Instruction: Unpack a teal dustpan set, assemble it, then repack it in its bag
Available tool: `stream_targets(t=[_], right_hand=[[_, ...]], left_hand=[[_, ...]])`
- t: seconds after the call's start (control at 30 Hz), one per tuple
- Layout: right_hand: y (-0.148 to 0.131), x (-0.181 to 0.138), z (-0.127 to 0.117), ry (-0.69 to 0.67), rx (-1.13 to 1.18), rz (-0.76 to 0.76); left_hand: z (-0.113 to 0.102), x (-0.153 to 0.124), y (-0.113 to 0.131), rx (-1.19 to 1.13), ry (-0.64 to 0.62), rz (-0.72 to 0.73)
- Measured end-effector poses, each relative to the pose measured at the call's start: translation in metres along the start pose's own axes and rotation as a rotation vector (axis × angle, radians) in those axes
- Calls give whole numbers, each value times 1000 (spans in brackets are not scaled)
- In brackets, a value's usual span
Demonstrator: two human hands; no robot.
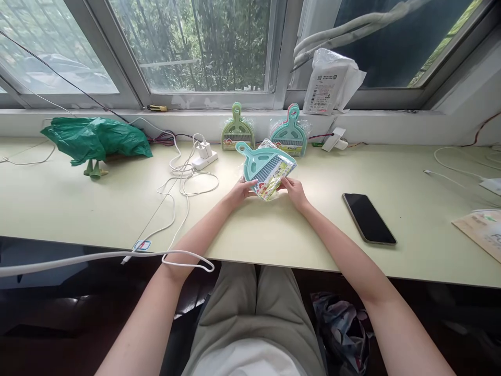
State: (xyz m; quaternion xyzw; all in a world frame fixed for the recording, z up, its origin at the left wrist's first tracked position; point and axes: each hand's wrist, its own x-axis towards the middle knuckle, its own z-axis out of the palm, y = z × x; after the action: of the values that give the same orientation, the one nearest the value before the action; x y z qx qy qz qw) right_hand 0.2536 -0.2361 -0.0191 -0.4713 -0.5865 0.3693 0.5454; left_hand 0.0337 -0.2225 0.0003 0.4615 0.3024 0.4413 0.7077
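Working at the pale desk (410,193), both forearms reaching in over its near edge. A white cable (97,256) crosses in front of my left forearm; whether it touches, I cannot tell. Judgement: small wrist turns are safer here than broad arm sweeps.

Green plastic bag (97,137): far left, near the wall, well apart from my hands.

Teal dustpan set (268,164), in clear wrapping: straight ahead of me, tilted, handle up and to the left, printed side towards me. Contact between its underside and the desk is not clear. Behind it, against the wall, a green dustpan set (237,130) stands to the left and a second teal set (289,137) to the right, both upright and wrapped.

Phone (370,219): on the right, dark screen up, near my right forearm.

Left hand (239,192): gripping the set's lower left edge, thumb on top, fingers partly hidden beneath. Right hand (294,192): pinching the lower right side; whether on firm plastic or only loose film, I cannot tell.

Notes on handling: the film probably slips and crinkles, so bear the weight on the rigid pan, with even, light pressure from both sides.

Printed label (274,180): between my hands; thumbs at the edges leave it readable.
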Motion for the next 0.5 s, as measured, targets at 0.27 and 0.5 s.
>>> stream_targets(t=[0.27, 0.5], right_hand=[[8, 8, -6, 170, 156, 111], [10, 11, -13, 222, 231, 74]], left_hand=[[-16, -3, 10, 314, -213, -96], [-19, -4, 13, 446, -208, -3]])
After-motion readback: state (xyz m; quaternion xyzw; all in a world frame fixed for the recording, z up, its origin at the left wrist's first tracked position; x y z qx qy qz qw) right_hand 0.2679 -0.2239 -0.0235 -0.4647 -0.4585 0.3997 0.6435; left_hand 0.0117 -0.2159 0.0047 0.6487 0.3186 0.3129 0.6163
